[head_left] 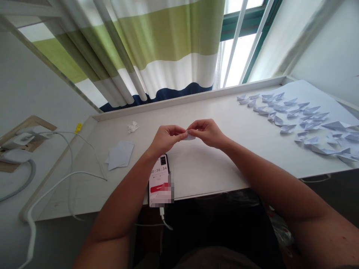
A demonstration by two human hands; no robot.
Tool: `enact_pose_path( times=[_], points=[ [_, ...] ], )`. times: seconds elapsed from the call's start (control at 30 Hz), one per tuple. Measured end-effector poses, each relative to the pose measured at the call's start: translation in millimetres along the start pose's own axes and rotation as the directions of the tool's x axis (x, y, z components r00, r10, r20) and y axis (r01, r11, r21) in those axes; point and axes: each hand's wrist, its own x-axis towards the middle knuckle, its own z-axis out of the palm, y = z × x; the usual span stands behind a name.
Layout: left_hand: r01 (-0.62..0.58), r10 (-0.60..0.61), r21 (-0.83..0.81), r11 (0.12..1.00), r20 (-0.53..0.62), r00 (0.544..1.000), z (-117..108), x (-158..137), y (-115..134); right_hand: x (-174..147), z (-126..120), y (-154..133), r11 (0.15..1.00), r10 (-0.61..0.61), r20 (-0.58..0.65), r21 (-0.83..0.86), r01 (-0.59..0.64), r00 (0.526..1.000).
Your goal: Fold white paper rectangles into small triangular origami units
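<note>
A small piece of folded white paper (190,137) is pinched between both hands above the middle of the desk. My left hand (168,139) grips its left side between thumb and fingers. On the other side, my right hand (206,131) holds it the same way, and the two thumbs nearly meet. Most of the paper is hidden behind the fingers, so its exact shape cannot be made out. A stack of white paper sheets (121,154) lies left of my left forearm. Many folded paper boats (280,108) stand in rows at the right of the desk.
A phone (159,183) showing a timer lies at the desk's front edge, plugged into a cable (162,213). Crumpled tissue (132,127) sits at the back left. White cables (70,175) cross the left side from a power strip (19,140). A raised rim (168,102) borders the back.
</note>
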Motion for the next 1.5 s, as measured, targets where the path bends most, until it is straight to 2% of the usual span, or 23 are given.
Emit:
enact_pose_path(
  times=[0.23, 0.53, 0.63, 0.77, 0.87, 0.97, 1.07, 1.13, 1.2, 1.3, 1.37, 1.43, 1.5],
  points=[
    [-0.206, 0.217, 0.225, 0.952, -0.023, 0.976, 4, -4, 3, 2, 0, 3, 0.998, -0.023, -0.058, 0.050, 0.026, 0.998],
    [-0.319, 0.346, 0.342, 0.884, -0.021, 0.938, 4, -2, -6, 4, 1, 10, 0.996, -0.047, -0.081, 0.070, 0.053, 0.996],
    [-0.401, 0.441, 0.393, 0.828, -0.013, 0.897, 6, -2, -9, 3, 3, 9, 0.993, -0.051, -0.057, 0.099, 0.057, 0.997],
    [-0.532, 0.591, 0.509, 0.677, 0.055, 0.805, 5, -1, -12, 3, 4, 9, 0.993, -0.063, -0.069, 0.098, 0.069, 0.996],
    [-0.575, 0.631, 0.562, 0.595, 0.117, 0.767, 1, 0, -15, 3, 3, 10, 0.994, -0.062, -0.081, 0.084, 0.069, 0.995],
    [-0.594, 0.642, 0.561, 0.576, 0.139, 0.754, -1, 1, -16, 4, 2, 10, 0.995, -0.057, -0.089, 0.073, 0.063, 0.994],
    [-0.615, 0.661, 0.519, 0.594, 0.120, 0.740, 0, 0, -12, 4, 2, 11, 0.994, -0.064, -0.103, 0.084, 0.073, 0.993],
    [-0.608, 0.647, 0.473, 0.637, 0.100, 0.756, 2, -1, -8, 4, 2, 11, 0.991, -0.069, -0.108, 0.110, 0.081, 0.992],
    [-0.559, 0.594, 0.427, 0.710, 0.064, 0.802, 5, -2, -4, 4, 2, 11, 0.988, -0.076, -0.101, 0.127, 0.089, 0.992],
    [-0.413, 0.458, 0.332, 0.848, -0.067, 0.887, 9, -3, -1, 3, 3, 9, 0.987, -0.097, -0.069, 0.118, 0.105, 0.993],
    [-0.312, 0.345, 0.203, 0.928, -0.156, 0.925, 11, -2, -2, 3, 4, 8, 0.986, -0.119, -0.052, 0.114, 0.124, 0.992],
    [-0.233, 0.240, 0.061, 0.971, -0.169, 0.956, 11, -1, -3, 2, 4, 9, 0.983, -0.139, -0.041, 0.114, 0.142, 0.990],
    [-0.166, 0.161, -0.029, 0.986, -0.131, 0.978, 9, 0, -3, 1, 4, 10, 0.983, -0.150, -0.027, 0.106, 0.152, 0.988]
  ],
)
